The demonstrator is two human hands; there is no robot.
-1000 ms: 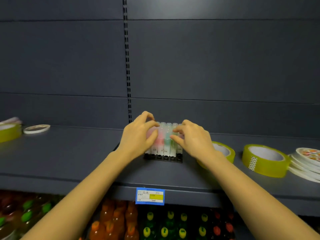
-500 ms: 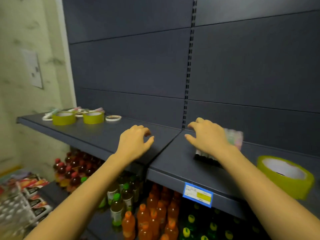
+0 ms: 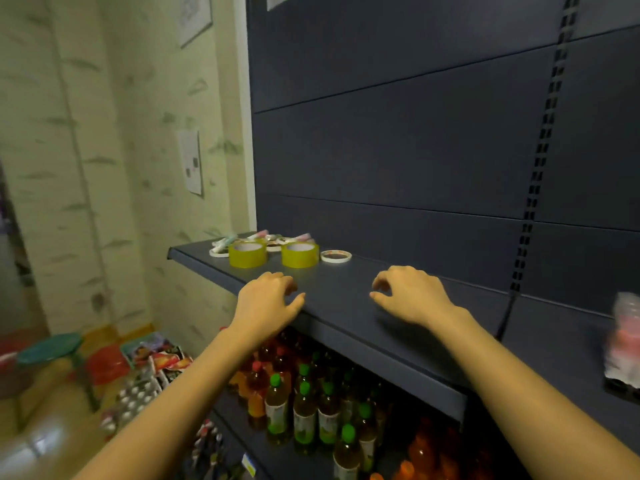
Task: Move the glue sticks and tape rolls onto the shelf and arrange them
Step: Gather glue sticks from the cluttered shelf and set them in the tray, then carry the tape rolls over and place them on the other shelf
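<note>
Glue sticks in a pale pink and white pack (image 3: 623, 344), blurred at the right edge of the view, stood on the dark grey metal shelf (image 3: 346, 308). The right hand (image 3: 412, 296), which had rested on this pack a moment before, had let it go. It and the left hand (image 3: 266, 299) hovered over the shelf front, fingers loosely curled, holding nothing. Further along, at the left end, lay two yellow tape rolls (image 3: 247, 254), a flat white tape ring (image 3: 336, 256) and loose pastel glue sticks (image 3: 259, 234); probably these were next to be arranged
</note>
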